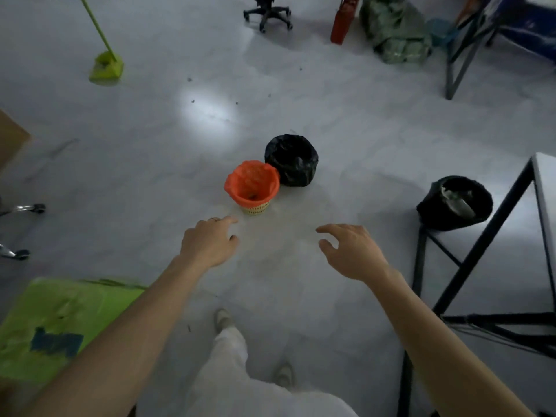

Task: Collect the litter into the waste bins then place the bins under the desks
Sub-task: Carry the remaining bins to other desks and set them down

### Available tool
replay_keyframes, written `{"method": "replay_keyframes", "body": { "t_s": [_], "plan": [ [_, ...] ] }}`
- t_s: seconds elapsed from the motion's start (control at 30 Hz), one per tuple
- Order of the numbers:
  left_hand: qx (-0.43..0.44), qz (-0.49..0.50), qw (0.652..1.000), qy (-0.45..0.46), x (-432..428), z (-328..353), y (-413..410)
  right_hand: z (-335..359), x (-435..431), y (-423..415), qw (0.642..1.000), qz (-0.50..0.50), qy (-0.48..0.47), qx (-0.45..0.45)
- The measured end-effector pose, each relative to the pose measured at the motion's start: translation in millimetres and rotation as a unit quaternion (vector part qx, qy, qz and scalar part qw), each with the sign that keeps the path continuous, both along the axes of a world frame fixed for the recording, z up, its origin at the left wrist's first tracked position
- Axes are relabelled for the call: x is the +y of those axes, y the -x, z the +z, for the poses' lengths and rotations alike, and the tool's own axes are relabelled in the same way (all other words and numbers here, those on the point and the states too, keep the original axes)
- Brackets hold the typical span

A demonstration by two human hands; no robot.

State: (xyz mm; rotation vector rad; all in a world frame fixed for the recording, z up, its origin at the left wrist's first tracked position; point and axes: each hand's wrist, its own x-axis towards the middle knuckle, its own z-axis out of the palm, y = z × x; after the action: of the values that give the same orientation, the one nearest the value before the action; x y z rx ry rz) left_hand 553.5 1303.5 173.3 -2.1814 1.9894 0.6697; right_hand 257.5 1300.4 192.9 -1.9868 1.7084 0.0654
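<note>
Woven basket bin (255, 207), crinkled orange liner, glossy black-bagged bin (291, 161) touching

Dim, bluish pic w/ bright glare patch on floor (207, 112), soft blur throughout, wide-angle bending at edges.

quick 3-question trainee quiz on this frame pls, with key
1. What colour is the liner of the bin right beside the orange-lined bin?
2. True or false: the left hand holds the orange-lined bin.
3. The bin at the right stands: A) beside the green broom, B) by the desk frame, C) against the orange-lined bin.
Key: 1) black, the black-lined bin; 2) false, it is open, empty and short of it; 3) B.
</note>
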Motion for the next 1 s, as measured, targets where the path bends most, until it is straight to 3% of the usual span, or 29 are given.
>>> {"method": "replay_keyframes", "body": {
  "t_s": [0.33,0.53,0.67,0.8,1.0],
  "plan": [
    [0.042,0.006,0.996,-0.080,-245,-46,-90,-34,-221,-81,0.995,-0.069,-0.076,0.004],
    [0.079,0.047,0.986,-0.141,-357,-72,-102,-44,-336,-93,0.990,-0.106,-0.093,-0.005],
    [0.133,0.123,0.965,-0.188,-424,-120,-92,-80,-429,-90,0.985,-0.119,-0.119,-0.022],
    [0.196,0.243,0.926,-0.212,-475,-246,-96,-142,-533,-90,0.976,-0.115,-0.181,-0.043],
    [0.194,0.367,0.878,-0.240,-538,-291,-66,-260,-655,-96,0.942,-0.198,-0.261,-0.076]
  ]
}}
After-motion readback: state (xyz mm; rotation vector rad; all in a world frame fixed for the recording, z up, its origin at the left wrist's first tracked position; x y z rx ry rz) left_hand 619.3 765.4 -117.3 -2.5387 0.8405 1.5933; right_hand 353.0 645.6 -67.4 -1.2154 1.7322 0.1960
